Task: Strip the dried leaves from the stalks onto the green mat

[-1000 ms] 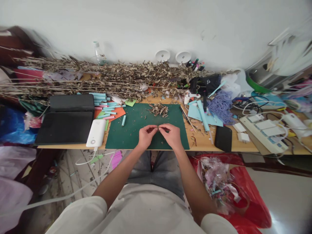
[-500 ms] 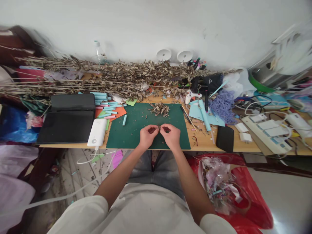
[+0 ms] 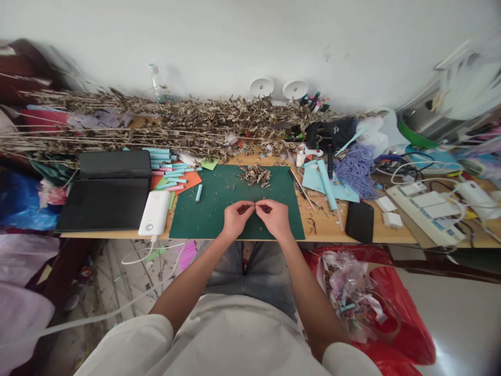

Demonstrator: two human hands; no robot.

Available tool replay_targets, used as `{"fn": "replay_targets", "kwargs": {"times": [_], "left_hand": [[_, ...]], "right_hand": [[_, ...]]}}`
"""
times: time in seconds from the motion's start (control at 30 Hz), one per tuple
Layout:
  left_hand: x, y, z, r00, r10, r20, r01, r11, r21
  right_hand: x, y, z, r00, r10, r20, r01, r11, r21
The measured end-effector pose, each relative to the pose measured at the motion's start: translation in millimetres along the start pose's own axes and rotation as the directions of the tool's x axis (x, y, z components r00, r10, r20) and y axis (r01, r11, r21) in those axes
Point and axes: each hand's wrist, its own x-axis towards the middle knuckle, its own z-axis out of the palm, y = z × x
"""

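Over the front half of the green cutting mat (image 3: 203, 219), my left hand (image 3: 236, 218) and my right hand (image 3: 275, 216) meet at their fingertips. Both are closed in a pinch, thumb against forefinger, on a tiny brown bit that looks like dried leaf; the fingers mostly cover it. Just beyond them on the mat lies a small heap of crumpled dried leaves (image 3: 256, 176). A short light-blue paper roll (image 3: 199, 192) lies to the left on the mat, with leaf crumbs scattered around.
Dried leafy stems (image 3: 203, 122) stretch along the back. Left are a black tablet case (image 3: 104, 203), a white power bank (image 3: 155, 213) and several paper rolls (image 3: 172, 175). Right are a glue gun (image 3: 308, 154), purple yarn (image 3: 356, 169), a black phone (image 3: 359, 222) and a power strip (image 3: 426, 216). A red bag (image 3: 410, 318) sits below.
My fingertips have drawn slightly closer together, covering more of the brown bit. The whole view has shifted a little; the heap and the other things lie as before.
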Motion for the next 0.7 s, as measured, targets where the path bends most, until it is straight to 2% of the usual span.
{"fn": "replay_targets", "kwargs": {"times": [0.1,0.27,0.5,0.7], "left_hand": [[0,0,1.1,1.0,0.008,-0.008,-0.008,1.0,-0.015],[0,-2,1.2,1.0,0.006,-0.015,-0.007,0.999,-0.035],[0,-3,-0.5,1.0,-0.002,0.004,0.002,1.0,-0.022],[-1,-3,1.8,1.0,0.011,-0.009,-0.011,1.0,-0.017]], "right_hand": [[-1,-2,2,0.999,-0.023,-0.03,0.022,0.999,-0.045],[-5,-2,6,0.996,-0.01,-0.083,0.011,1.0,0.015],[-5,1,1,1.0,-0.009,-0.013,0.01,0.998,0.056],[-10,3,11,0.99,0.046,-0.131,-0.037,0.997,0.072]]}}
